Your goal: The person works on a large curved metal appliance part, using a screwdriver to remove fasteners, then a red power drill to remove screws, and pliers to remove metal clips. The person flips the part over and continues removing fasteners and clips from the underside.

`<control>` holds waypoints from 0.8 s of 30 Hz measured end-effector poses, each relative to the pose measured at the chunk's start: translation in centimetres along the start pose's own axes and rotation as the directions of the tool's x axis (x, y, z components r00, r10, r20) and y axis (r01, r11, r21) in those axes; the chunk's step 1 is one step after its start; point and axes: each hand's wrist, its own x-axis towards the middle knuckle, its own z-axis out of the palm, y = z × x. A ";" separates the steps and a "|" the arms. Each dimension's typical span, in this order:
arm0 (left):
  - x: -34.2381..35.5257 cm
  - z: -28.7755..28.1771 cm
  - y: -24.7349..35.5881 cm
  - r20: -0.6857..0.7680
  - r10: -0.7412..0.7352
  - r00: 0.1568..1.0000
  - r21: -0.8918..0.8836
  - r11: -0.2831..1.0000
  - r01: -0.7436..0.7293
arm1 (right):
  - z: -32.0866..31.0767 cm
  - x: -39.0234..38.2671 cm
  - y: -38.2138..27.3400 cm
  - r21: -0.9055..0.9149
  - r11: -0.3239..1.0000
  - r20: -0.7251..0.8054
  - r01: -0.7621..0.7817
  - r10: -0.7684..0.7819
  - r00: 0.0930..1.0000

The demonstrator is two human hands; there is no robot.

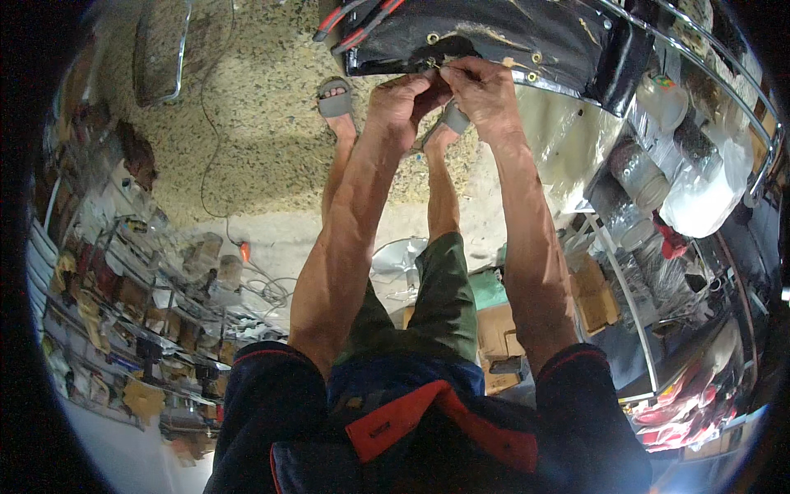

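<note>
Both arms reach forward to the near edge of a large black panel [510, 33] with a shiny chrome lower edge. Small brass-coloured rings [433, 39] dot its face. My left hand [397, 105] is closed, its fingertips pressed together at a small brass-coloured piece [433, 63] on the panel. Close on its right, my right hand [487, 97] pinches with thumb and forefinger at the same spot. What lies between the fingertips is too small to make out. Behind the fingers the panel has a dark patch.
Red-and-black cables or tubes [370, 26] cross the panel's left corner. At right stand glass jars [640, 177], plastic bags [706, 193] and chrome rails. A thin cord [206, 165] runs over the speckled floor. Cluttered shelves [156, 305] line the left. Cardboard boxes [498, 337] sit behind my legs.
</note>
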 end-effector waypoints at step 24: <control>-2.0 1.0 1.9 -0.032 0.298 0.954 0.450 0.856 -0.253 | 3.5 -2.1 -1.4 -0.548 0.822 -0.286 0.156 -0.359 0.888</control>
